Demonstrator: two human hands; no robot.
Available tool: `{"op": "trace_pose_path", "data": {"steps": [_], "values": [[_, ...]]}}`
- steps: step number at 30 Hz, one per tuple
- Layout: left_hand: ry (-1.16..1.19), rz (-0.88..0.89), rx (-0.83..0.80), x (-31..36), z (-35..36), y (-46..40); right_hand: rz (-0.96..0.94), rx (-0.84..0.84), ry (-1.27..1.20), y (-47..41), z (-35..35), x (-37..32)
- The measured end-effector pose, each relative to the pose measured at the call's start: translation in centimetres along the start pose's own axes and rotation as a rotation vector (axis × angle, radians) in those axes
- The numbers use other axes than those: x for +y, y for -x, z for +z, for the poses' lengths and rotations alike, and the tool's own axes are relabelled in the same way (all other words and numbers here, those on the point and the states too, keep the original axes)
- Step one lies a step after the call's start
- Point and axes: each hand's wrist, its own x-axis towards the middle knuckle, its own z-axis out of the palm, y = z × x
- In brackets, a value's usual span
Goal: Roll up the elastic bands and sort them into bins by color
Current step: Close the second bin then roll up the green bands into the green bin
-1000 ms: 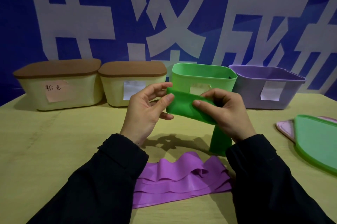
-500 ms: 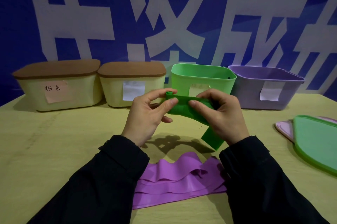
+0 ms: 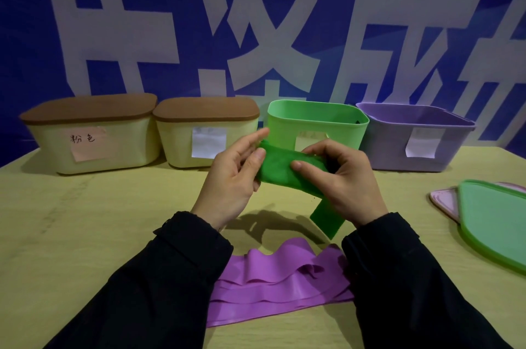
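Two hands hold a green elastic band (image 3: 280,171) in the air above the surface (image 3: 85,235), in front of the green bin (image 3: 341,132). The left hand (image 3: 232,179) pinches the band's rolled left end between thumb and fingers, and the right hand (image 3: 345,178) grips the right part with thumb in front and fingers curled over the top. A loose tail of the band hangs down below the right hand, its end just above the surface. A purple elastic band (image 3: 273,283) lies rumpled in folds on the surface between the two black sleeves (image 3: 159,286). Behind the hands stand four bins in a row: two cream bins (image 3: 113,144) with brown lids at left, then the open green bin, then an open purple bin (image 3: 461,146), each with a paper label. At right a green lid (image 3: 495,223) lies over a pink lid (image 3: 444,198).
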Motion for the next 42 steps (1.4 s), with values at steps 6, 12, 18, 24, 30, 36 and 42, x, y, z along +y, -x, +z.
{"op": "trace_pose_path", "data": {"steps": [6, 12, 18, 24, 30, 36, 42], "values": [[0.018, -0.009, -0.021, 0.1, 0.0, 0.0, -0.015, 0.011, -0.020, 0.1, 0.4, -0.4], [0.140, 0.025, 0.087, 0.4, -0.2, -0.2, 0.078, 0.040, -0.244, -0.1, 0.1, -0.7], [0.133, -0.003, 0.101, 0.2, -0.2, -0.1, 0.084, 0.081, -0.246, -0.1, 0.3, -0.7], [0.102, -0.001, 0.058, -0.2, -0.1, -0.2, 0.064, 0.098, -0.195, 0.0, 0.4, -0.6], [0.111, -0.023, 0.038, -0.3, 0.0, 0.0, 0.044, 0.078, -0.124, 0.2, 1.2, -0.2], [0.048, -0.032, 0.061, -0.5, 0.0, -0.1, 0.028, 0.125, -0.127, 0.1, 1.3, -0.2], [0.152, -0.053, 0.116, 0.0, -0.1, -0.3, 0.101, 0.133, -0.200, -0.1, 1.0, -0.2]]}}
